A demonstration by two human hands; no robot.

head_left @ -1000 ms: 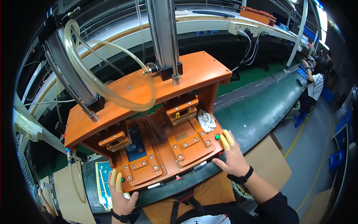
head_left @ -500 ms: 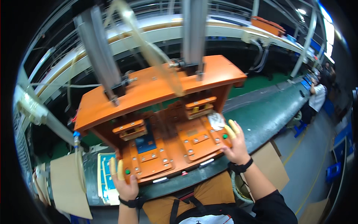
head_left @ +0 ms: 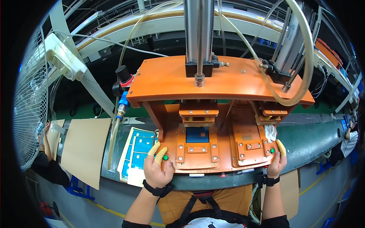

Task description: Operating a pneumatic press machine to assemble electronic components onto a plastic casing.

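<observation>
The left hand [head_left: 157, 173] is at the near left corner of the orange press [head_left: 228, 78], its yellow-capped fingers spread beside a green button [head_left: 165, 157], holding nothing. The right hand [head_left: 276, 166] is at the near right corner by another green button [head_left: 272, 150]; its fingers overlap, so their spread is unclear. Beyond, a blue panel [head_left: 197, 136] lies in the left fixture [head_left: 197, 156], back from the press's near edge.
</observation>
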